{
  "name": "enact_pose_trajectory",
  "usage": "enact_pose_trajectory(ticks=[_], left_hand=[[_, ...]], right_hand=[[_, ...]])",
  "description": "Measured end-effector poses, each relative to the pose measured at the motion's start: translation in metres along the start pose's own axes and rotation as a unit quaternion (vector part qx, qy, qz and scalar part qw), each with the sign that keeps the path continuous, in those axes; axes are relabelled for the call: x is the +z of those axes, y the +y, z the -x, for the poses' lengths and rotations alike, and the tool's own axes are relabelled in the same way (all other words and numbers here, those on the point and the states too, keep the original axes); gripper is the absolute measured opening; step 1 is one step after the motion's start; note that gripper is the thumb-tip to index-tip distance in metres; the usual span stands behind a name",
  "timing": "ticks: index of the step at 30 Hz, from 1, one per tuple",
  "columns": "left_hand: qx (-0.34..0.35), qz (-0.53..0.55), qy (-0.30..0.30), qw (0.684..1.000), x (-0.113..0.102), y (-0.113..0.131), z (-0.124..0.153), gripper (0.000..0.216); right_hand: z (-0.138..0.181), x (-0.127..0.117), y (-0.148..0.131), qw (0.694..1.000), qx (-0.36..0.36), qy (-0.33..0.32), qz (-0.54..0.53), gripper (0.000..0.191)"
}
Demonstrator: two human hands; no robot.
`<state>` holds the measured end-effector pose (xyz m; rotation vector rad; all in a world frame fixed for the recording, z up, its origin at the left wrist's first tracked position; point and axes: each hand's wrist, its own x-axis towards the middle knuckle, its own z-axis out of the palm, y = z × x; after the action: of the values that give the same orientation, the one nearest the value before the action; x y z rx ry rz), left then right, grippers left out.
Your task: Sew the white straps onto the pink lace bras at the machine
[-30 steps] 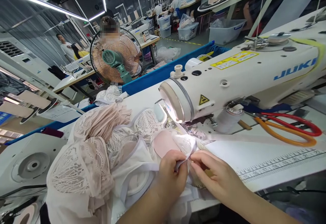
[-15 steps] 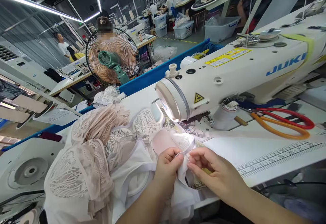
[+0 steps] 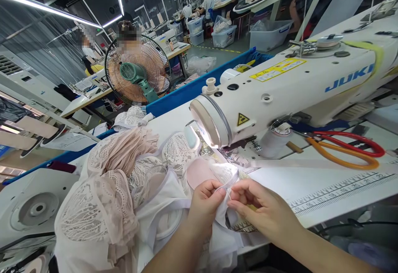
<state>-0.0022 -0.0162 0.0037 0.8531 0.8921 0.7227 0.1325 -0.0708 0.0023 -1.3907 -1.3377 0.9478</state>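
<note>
My left hand (image 3: pixel 205 206) and my right hand (image 3: pixel 261 211) meet at the front of the sewing table, both pinching a strip of white elastic tape (image 3: pixel 224 206) on a pale pink lace garment piece (image 3: pixel 207 172). The piece lies just in front of the lit needle area of a white JUKI sewing machine (image 3: pixel 280 95). A heap of pink and white lace garments (image 3: pixel 118 186) is piled to the left of my hands.
Red and orange-handled scissors (image 3: pixel 345 150) lie on the table at the right, near a printed ruler (image 3: pixel 342 190). A standing fan (image 3: pixel 137 72) is behind the blue table edge. Other workers sit at distant tables with plastic bins (image 3: pixel 270 32).
Since one second ago my hands have drawn slightly back toward me and re-pinched the tape. Between half a second ago and now they hardly moved.
</note>
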Motion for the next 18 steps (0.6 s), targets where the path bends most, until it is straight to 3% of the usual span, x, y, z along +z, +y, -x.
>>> enact_pose_trajectory(ticks=[12, 15, 18], left_hand=[[0.021, -0.039, -0.006, 0.999, -0.0015, -0.0001, 0.0004, 0.027], [0.054, -0.073, 0.005, 0.996, -0.0035, -0.0013, 0.0010, 0.026], [0.046, -0.069, -0.011, 0.996, -0.0053, -0.0025, 0.0004, 0.025]], right_hand=[[-0.0025, 0.0003, -0.0012, 0.999, 0.050, 0.001, 0.021, 0.019], [-0.0026, -0.0001, -0.0014, 0.998, 0.057, 0.002, 0.000, 0.020], [-0.0046, -0.0013, -0.0016, 0.997, 0.063, -0.017, -0.038, 0.030]])
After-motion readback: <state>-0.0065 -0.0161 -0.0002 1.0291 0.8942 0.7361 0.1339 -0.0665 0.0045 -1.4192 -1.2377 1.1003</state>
